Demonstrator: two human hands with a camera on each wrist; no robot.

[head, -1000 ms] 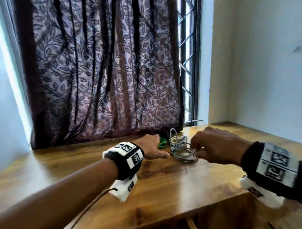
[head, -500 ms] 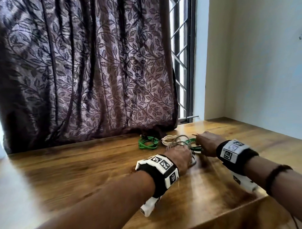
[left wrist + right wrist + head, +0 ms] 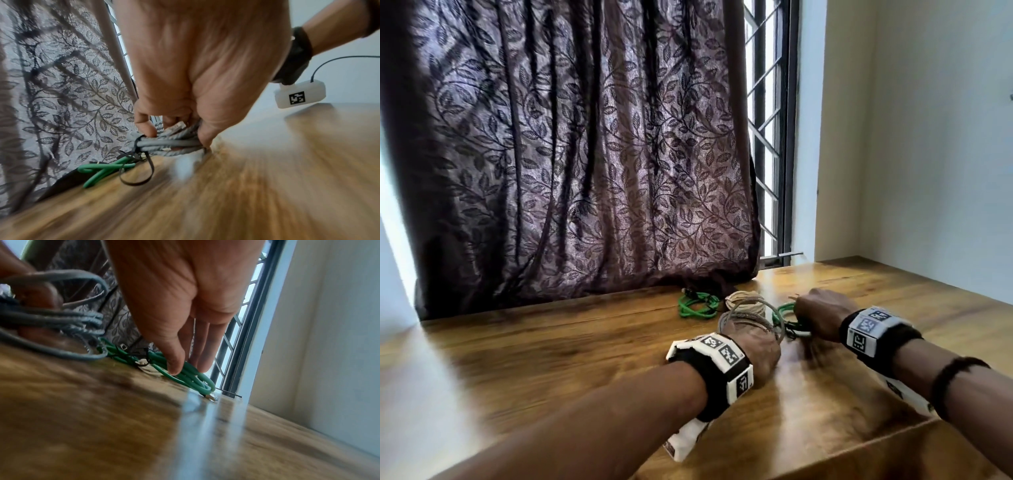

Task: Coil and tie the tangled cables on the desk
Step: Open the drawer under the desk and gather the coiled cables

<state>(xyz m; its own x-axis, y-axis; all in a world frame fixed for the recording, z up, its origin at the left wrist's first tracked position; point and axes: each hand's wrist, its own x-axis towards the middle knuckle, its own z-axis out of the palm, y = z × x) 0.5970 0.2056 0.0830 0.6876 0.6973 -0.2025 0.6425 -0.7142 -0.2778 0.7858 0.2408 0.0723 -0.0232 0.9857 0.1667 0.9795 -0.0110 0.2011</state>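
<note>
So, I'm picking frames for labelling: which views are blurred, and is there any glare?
Head view: curtain sharp, backlit by the window; glare on the desk. Left wrist view: desk streaked with motion blur, gray cable bundle fairly sharp. Right wrist view: desk blurred, a bright glare stripe; green cable readable.

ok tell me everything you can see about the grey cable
The grey cable is a coil of several rubbery-looking loops, cinched on one side by a black tie whose loose tail curls down to the wooden desk. The left hand grips the bundle, and the loops stand up beyond its knuckles. A pale connector shows between the fingers. It sits beside a green cable.
</note>
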